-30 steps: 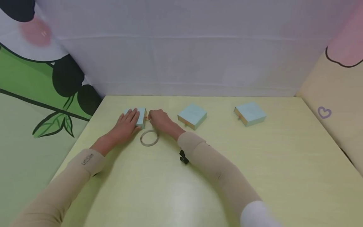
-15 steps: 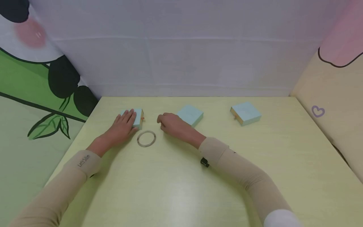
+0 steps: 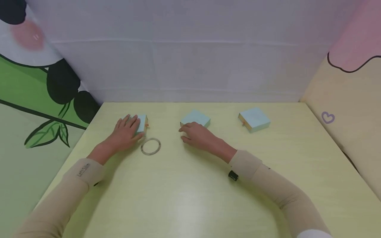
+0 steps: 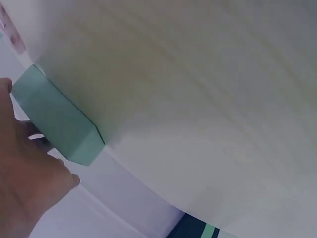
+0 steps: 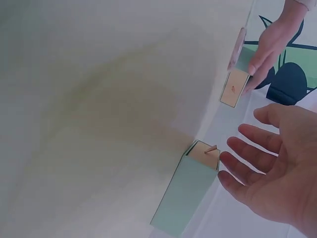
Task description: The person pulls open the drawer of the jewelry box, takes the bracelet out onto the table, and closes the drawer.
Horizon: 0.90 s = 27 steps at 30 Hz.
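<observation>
My left hand [image 3: 123,135] rests with straight fingers on top of the leftmost pale-blue drawer box [image 3: 143,123]. In the left wrist view that hand [image 4: 29,178] lies against the box's green side. An orange pull tab [image 3: 147,125] sticks out of the box's right end. My right hand [image 3: 200,136] is over the front of the middle drawer box [image 3: 197,117], hiding part of it. The right wrist view shows its fingers [image 5: 255,153] spread and loosely bent beside the tan drawer front, holding nothing. A bangle [image 3: 150,146] lies in front of the left box.
A third pale-blue drawer box [image 3: 254,119] sits at the right of the table [image 3: 178,185], its tab turned front-left. A white cloth wall [image 3: 193,66] rises behind the table. Printed walls stand on both sides.
My right hand has moved right, from the left box's pull tab to the middle box, its fingers opening out. The left hand stays on its box. The whole view shifts slightly.
</observation>
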Tool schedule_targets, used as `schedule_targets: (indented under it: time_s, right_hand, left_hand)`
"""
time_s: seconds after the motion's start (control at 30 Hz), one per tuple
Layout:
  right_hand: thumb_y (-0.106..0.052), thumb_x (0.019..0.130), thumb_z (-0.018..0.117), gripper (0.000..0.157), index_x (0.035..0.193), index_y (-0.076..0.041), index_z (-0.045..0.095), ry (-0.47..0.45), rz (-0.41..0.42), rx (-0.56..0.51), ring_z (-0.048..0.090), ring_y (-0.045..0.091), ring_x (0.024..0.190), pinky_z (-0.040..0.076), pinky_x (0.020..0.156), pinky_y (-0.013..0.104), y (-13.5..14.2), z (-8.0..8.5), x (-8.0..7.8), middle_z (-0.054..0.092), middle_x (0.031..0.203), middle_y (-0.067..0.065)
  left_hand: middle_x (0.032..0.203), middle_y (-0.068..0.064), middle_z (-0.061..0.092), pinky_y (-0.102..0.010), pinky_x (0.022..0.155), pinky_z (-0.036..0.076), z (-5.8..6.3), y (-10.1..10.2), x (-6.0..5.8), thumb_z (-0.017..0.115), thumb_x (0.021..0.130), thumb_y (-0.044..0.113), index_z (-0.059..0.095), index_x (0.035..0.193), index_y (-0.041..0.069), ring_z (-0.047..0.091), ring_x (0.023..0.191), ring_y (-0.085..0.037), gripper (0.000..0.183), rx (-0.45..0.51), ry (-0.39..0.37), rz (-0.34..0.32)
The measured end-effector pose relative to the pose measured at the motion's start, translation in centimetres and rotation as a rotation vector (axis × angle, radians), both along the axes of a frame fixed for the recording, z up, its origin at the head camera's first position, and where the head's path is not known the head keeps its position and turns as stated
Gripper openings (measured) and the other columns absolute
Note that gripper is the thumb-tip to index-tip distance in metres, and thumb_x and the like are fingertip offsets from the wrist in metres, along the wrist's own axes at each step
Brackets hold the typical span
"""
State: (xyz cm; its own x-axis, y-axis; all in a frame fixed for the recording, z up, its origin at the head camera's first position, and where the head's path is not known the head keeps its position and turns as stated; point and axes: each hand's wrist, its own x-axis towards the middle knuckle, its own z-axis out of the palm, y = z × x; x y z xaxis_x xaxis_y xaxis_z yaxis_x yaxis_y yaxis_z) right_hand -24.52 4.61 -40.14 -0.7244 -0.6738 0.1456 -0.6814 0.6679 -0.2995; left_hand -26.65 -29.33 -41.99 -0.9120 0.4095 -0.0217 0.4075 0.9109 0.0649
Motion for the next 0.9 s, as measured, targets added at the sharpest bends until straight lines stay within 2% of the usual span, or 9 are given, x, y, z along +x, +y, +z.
schedule_targets:
  time_s: [0.1, 0.23, 0.33, 0.4, 0.5, 0.63, 0.77, 0.9]
  right_hand:
    - [-0.024, 0.096, 0.054, 0.033, 0.123, -0.007, 0.062, 0.015, 0.024, 0.002, 0.054, 0.022, 0.115, 0.041, 0.099, 0.032, 0.3, -0.2, 0.4, 0.061, 0.122, 0.004]
    - [-0.024, 0.096, 0.055, 0.034, 0.124, -0.007, 0.061, 0.022, 0.038, -0.003, 0.052, 0.022, 0.118, 0.04, 0.101, 0.032, 0.3, -0.2, 0.7, 0.059, 0.125, 0.005]
    - [-0.024, 0.096, 0.055, 0.034, 0.125, -0.007, 0.059, 0.014, 0.043, -0.006, 0.051, 0.022, 0.12, 0.04, 0.102, 0.033, 0.2, -0.1, 0.8, 0.057, 0.127, 0.006]
    - [-0.024, 0.096, 0.055, 0.034, 0.126, -0.007, 0.059, 0.014, 0.05, -0.009, 0.052, 0.022, 0.119, 0.04, 0.101, 0.034, 0.1, 0.0, 0.8, 0.057, 0.128, 0.007]
    - [-0.024, 0.096, 0.054, 0.035, 0.126, -0.008, 0.059, 0.015, 0.052, 0.0, 0.051, 0.023, 0.12, 0.04, 0.102, 0.034, 0.0, 0.0, 0.8, 0.056, 0.129, 0.007]
    - [-0.025, 0.097, 0.054, 0.034, 0.126, -0.009, 0.059, 0.03, 0.038, 0.004, 0.05, 0.023, 0.122, 0.039, 0.103, 0.034, -0.1, 0.1, 0.8, 0.057, 0.129, 0.007]
    - [-0.024, 0.096, 0.054, 0.033, 0.125, -0.009, 0.06, 0.029, 0.041, -0.016, 0.051, 0.023, 0.121, 0.04, 0.103, 0.034, -0.1, 0.0, 0.8, 0.057, 0.128, 0.006]
    - [-0.022, 0.096, 0.055, 0.032, 0.124, -0.008, 0.06, 0.02, 0.065, -0.035, 0.053, 0.022, 0.117, 0.042, 0.1, 0.033, -0.2, -0.2, 0.9, 0.058, 0.125, 0.005]
  left_hand:
    - [0.152, -0.025, 0.019, -0.064, 0.108, 0.006, 0.0, 0.6, 0.1, 0.038, 0.1, 0.047, 0.027, 0.146, -0.004, 0.005, 0.14, -0.047, 0.069, 0.014, 0.055, 0.038]
    - [0.146, -0.029, 0.025, -0.066, 0.099, 0.02, 0.6, 1.8, 0.2, 0.04, 0.099, 0.044, 0.04, 0.136, -0.003, 0.017, 0.13, -0.051, 0.06, 0.017, 0.106, 0.094]
    - [0.139, -0.03, 0.027, -0.065, 0.089, 0.027, 1.5, 2.5, 0.3, 0.042, 0.098, 0.04, 0.042, 0.135, -0.001, 0.025, 0.121, -0.051, 0.055, -0.008, 0.077, 0.112]
    - [0.136, -0.029, 0.029, -0.062, 0.087, 0.03, 1.9, 2.8, 0.4, 0.044, 0.098, 0.036, 0.04, 0.139, 0.002, 0.027, 0.118, -0.051, 0.054, -0.023, 0.036, 0.101]
    - [0.134, -0.026, 0.032, -0.061, 0.086, 0.033, 2.4, 3.2, 0.4, 0.05, 0.096, 0.026, 0.04, 0.141, 0.003, 0.031, 0.116, -0.05, 0.051, -0.029, -0.006, 0.031]
    - [0.129, -0.023, 0.038, -0.062, 0.087, 0.036, 2.3, 3.4, 0.4, 0.059, 0.09, 0.011, 0.049, 0.128, 0.005, 0.036, 0.113, -0.049, 0.039, 0.015, -0.012, -0.108]
    - [0.124, -0.022, 0.039, -0.059, 0.094, 0.031, 2.2, 3.7, 0.4, 0.067, 0.087, 0.017, 0.049, 0.115, 0.004, 0.038, 0.11, -0.043, 0.035, 0.048, -0.01, -0.213]
    - [0.121, -0.021, 0.039, -0.056, 0.094, 0.032, 2.2, 4.2, 0.3, 0.072, 0.084, 0.026, 0.047, 0.113, 0.005, 0.036, 0.107, -0.042, 0.043, 0.04, -0.002, -0.235]
